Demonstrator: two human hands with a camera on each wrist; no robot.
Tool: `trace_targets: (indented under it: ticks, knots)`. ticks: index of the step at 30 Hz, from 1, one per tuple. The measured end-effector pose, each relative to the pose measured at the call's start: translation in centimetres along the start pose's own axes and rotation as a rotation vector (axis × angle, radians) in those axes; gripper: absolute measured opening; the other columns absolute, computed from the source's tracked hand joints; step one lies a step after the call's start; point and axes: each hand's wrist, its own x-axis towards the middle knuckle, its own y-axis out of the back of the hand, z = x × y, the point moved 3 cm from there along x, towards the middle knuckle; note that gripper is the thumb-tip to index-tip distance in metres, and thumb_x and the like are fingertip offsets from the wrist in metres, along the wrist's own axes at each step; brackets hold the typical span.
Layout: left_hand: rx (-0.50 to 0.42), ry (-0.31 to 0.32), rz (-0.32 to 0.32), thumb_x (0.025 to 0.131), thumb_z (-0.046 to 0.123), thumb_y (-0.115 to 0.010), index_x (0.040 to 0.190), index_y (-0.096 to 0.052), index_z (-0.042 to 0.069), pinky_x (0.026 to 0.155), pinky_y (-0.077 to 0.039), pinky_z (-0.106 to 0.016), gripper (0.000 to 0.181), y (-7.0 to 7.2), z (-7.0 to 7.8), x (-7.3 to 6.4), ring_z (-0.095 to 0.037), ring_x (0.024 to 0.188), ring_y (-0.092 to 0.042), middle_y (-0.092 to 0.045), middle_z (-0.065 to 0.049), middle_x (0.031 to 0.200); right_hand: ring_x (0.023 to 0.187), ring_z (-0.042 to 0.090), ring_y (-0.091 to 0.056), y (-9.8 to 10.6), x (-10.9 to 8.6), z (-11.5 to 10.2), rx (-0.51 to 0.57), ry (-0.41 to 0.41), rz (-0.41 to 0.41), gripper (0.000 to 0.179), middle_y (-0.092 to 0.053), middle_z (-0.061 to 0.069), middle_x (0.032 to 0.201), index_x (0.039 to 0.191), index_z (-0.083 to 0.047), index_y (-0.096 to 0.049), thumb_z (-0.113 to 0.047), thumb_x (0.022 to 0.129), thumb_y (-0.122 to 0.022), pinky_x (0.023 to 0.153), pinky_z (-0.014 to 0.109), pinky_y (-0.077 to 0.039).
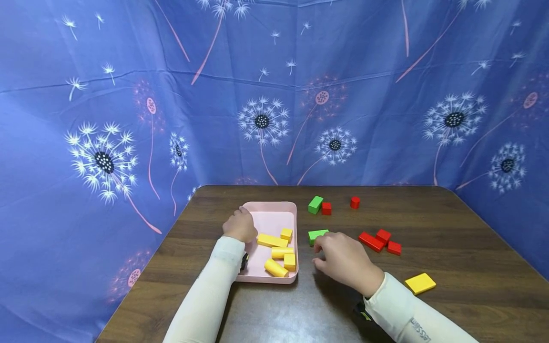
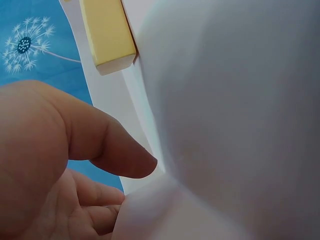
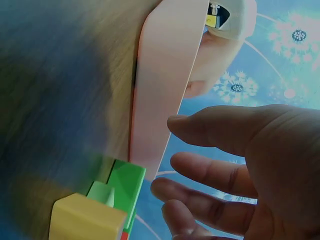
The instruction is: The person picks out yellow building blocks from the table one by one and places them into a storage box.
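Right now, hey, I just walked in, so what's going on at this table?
A person's left hand grips the side of a pink tray with five yellow blocks in it. Their right hand is near a green block, its fingers apart and holding nothing. Red blocks, another green block and a flat yellow block lie outside the tray on the table.

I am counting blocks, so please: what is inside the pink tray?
Five yellow blocks show inside the pink tray: one long bar, two cubes and two cylinders. The left hand and sleeve cover part of its left side; anything beneath them is hidden.
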Motion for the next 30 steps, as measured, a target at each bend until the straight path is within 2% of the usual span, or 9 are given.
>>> trace_targets:
  ticks: [5, 13, 23, 30]
  knots:
    - [-0.004, 0.007, 0.001, 0.09, 0.032, -0.071, 0.158, -0.026, -0.009, 0.094, -0.056, -0.059, 0.092, 0.1, 0.0, -0.1, -0.043, 0.122, -0.063, -0.051, -0.028, 0.148, 0.07, 0.012, -0.057, 0.1, -0.1, 0.8, -0.002, -0.003, 0.011, 0.016, -0.067, -0.007, 0.084, 0.087, -0.021, -0.075, -0.028, 0.076, -0.084, 0.054, 0.03, -0.046]
    - [-0.006, 0.006, -0.006, 0.09, 0.033, -0.071, 0.159, -0.025, -0.009, 0.096, -0.055, -0.059, 0.093, 0.2, 0.1, -0.2, -0.043, 0.124, -0.062, -0.05, -0.028, 0.15, 0.067, 0.018, -0.053, 0.6, -0.3, 2.2, -0.052, -0.01, 0.016, 0.013, -0.057, -0.004, 0.076, 0.08, -0.018, -0.069, -0.019, 0.075, -0.081, 0.052, 0.032, -0.041]
    - [-0.01, 0.002, -0.009, 0.091, 0.032, -0.071, 0.159, -0.025, -0.009, 0.096, -0.055, -0.059, 0.091, 0.3, 0.2, -0.2, -0.043, 0.123, -0.062, -0.05, -0.028, 0.149, 0.069, 0.021, -0.053, 1.3, -0.6, 2.9, -0.07, -0.069, -0.091, 0.018, -0.055, -0.001, 0.078, 0.079, -0.016, -0.064, -0.017, 0.074, -0.081, 0.051, 0.035, -0.04]
    - [-0.004, 0.0, -0.005, 0.091, 0.032, -0.071, 0.159, -0.025, -0.01, 0.095, -0.056, -0.058, 0.092, 0.2, 0.1, -0.2, -0.042, 0.12, -0.064, -0.051, -0.029, 0.148, 0.067, 0.019, -0.052, 1.1, -0.7, 3.4, -0.032, -0.091, -0.151, 0.017, -0.055, 0.0, 0.078, 0.081, -0.016, -0.066, -0.014, 0.073, -0.08, 0.052, 0.034, -0.04]
